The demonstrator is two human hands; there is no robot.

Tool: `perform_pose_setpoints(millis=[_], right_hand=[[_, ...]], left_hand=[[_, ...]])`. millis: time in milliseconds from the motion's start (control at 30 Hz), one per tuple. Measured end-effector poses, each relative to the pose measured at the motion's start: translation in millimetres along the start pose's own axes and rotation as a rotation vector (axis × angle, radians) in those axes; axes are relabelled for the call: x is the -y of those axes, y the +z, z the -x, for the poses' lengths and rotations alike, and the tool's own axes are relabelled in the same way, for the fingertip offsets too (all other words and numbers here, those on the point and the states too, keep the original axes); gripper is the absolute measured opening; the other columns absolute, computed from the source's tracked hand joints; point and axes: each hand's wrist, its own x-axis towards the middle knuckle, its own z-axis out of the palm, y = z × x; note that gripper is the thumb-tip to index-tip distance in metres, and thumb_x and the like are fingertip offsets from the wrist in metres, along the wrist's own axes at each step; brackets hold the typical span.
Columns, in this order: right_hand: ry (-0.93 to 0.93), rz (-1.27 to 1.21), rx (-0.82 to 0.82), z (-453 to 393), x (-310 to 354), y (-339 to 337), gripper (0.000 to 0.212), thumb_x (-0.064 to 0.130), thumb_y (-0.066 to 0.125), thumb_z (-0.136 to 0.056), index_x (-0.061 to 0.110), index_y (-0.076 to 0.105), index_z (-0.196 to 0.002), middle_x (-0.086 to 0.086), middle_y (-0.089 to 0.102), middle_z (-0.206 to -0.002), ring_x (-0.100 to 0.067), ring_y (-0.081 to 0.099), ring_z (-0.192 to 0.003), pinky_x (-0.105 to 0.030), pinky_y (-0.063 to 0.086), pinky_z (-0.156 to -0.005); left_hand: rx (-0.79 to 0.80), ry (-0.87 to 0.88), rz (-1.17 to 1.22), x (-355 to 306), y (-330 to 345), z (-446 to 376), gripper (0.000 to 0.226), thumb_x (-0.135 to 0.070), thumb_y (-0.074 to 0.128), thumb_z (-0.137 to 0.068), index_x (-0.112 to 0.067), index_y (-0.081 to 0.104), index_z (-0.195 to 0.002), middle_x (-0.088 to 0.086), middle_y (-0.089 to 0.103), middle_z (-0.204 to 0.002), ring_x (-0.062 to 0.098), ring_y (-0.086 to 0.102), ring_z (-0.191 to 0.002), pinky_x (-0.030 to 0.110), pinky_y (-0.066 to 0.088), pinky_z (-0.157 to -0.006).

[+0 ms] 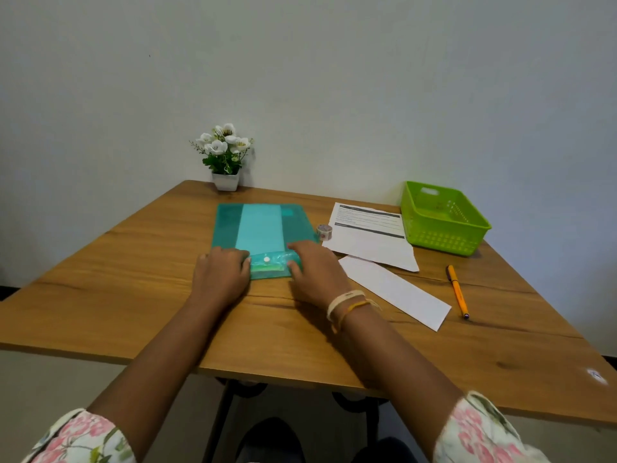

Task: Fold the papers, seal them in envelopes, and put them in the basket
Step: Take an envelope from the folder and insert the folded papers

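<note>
A translucent teal snap envelope [263, 228] lies flat in the middle of the wooden table [133, 262], with a lighter folded paper showing through it. Its flap with the white snap button [266, 260] is at the near end. My left hand [218, 277] holds the flap's left end with curled fingers. My right hand [315, 274] holds the flap's right end, fingers on top and thumb at the edge. A printed sheet [367, 235] and a white folded paper [395, 294] lie to the right. The green basket [444, 225] stands at the far right.
A small roll of tape [324, 231] sits between the teal envelope and the printed sheet. An orange pen [457, 292] lies near the right edge. A white pot of flowers [226, 158] stands at the back by the wall.
</note>
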Motion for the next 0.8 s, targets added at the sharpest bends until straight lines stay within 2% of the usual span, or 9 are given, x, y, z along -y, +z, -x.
perform_pose_setpoints(millis=[100, 167, 367, 467, 533, 600, 667, 733, 800], right_hand=[[0.006, 0.043, 0.204, -34.0, 7.7, 13.0, 0.045, 0.027, 0.049, -0.097, 0.016, 0.043, -0.141, -0.008, 0.049, -0.141, -0.026, 0.047, -0.127, -0.04, 0.037, -0.106], [0.043, 0.034, 0.324, -51.3, 4.4, 17.6, 0.046, 0.027, 0.054, -0.095, 0.014, 0.048, -0.138, -0.011, 0.05, -0.139, -0.027, 0.048, -0.125, -0.038, 0.038, -0.105], [0.065, -0.035, 0.397, -77.9, -0.2, 23.2, 0.041, 0.021, 0.071, -0.084, 0.01, 0.06, -0.121, -0.008, 0.059, -0.122, -0.023, 0.056, -0.108, -0.027, 0.045, -0.088], [0.063, -0.088, 0.357, -75.9, -1.4, 24.7, 0.035, 0.018, 0.072, -0.081, 0.011, 0.062, -0.114, -0.007, 0.061, -0.117, -0.018, 0.055, -0.1, -0.026, 0.045, -0.084], [0.014, -0.096, 0.288, -63.6, -2.9, 23.0, 0.029, 0.018, 0.069, -0.084, 0.014, 0.062, -0.111, -0.006, 0.062, -0.114, -0.019, 0.057, -0.101, -0.029, 0.047, -0.087], [-0.089, -0.056, 0.143, -44.5, -5.0, 23.1, 0.021, 0.016, 0.063, -0.087, 0.016, 0.059, -0.108, -0.007, 0.065, -0.108, -0.023, 0.059, -0.098, -0.033, 0.049, -0.083], [-0.219, 0.016, -0.014, -24.3, -5.8, 24.0, 0.017, 0.015, 0.059, -0.088, 0.017, 0.055, -0.105, -0.009, 0.068, -0.093, -0.027, 0.062, -0.083, -0.034, 0.05, -0.071], [-0.329, 0.098, -0.099, -9.3, -6.4, 22.0, 0.018, 0.01, 0.06, -0.085, 0.016, 0.054, -0.101, -0.01, 0.066, -0.076, -0.03, 0.06, -0.068, -0.031, 0.044, -0.061], [-0.372, 0.15, -0.118, 2.0, -7.7, 17.2, 0.019, 0.006, 0.061, -0.081, 0.015, 0.055, -0.097, -0.01, 0.065, -0.07, -0.031, 0.057, -0.063, -0.027, 0.032, -0.061]], left_hand=[[-0.026, -0.012, 0.066, -0.2, 1.0, 0.8, 0.032, -0.035, 0.05, -0.093, -0.02, 0.068, -0.115, 0.01, 0.068, -0.105, 0.027, 0.056, -0.098, 0.038, 0.046, -0.082], [-0.025, -0.061, 0.125, 2.2, 3.1, -0.8, 0.035, -0.039, 0.055, -0.09, -0.021, 0.068, -0.117, 0.01, 0.066, -0.107, 0.026, 0.056, -0.101, 0.038, 0.046, -0.084], [-0.013, -0.162, 0.326, 15.2, 12.3, -7.7, 0.033, -0.044, 0.062, -0.084, -0.025, 0.072, -0.108, 0.008, 0.067, -0.107, 0.025, 0.056, -0.104, 0.038, 0.047, -0.087], [-0.014, -0.179, 0.367, 16.3, 13.8, -8.8, 0.035, -0.046, 0.054, -0.089, -0.023, 0.071, -0.108, 0.01, 0.065, -0.107, 0.027, 0.056, -0.101, 0.039, 0.048, -0.084], [-0.004, -0.188, 0.461, 18.4, 14.6, -9.0, 0.047, -0.053, 0.043, -0.09, -0.02, 0.073, -0.104, 0.011, 0.067, -0.101, 0.027, 0.058, -0.096, 0.04, 0.048, -0.082], [-0.012, -0.193, 0.567, 19.4, 13.4, -7.9, 0.058, -0.059, 0.033, -0.087, -0.02, 0.074, -0.1, 0.01, 0.068, -0.096, 0.026, 0.059, -0.091, 0.043, 0.049, -0.081], [-0.029, -0.186, 0.633, 19.5, 13.1, -7.4, 0.058, -0.057, 0.029, -0.089, -0.024, 0.074, -0.102, 0.01, 0.068, -0.103, 0.026, 0.059, -0.095, 0.045, 0.048, -0.086], [-0.031, -0.203, 0.721, 17.8, 11.6, -7.5, 0.054, -0.054, 0.028, -0.093, -0.026, 0.074, -0.105, 0.009, 0.066, -0.112, 0.026, 0.058, -0.1, 0.045, 0.046, -0.092], [0.008, -0.245, 0.844, 16.9, 10.1, -8.1, 0.058, -0.055, 0.023, -0.095, -0.028, 0.072, -0.107, 0.006, 0.063, -0.118, 0.023, 0.056, -0.106, 0.045, 0.042, -0.098]])
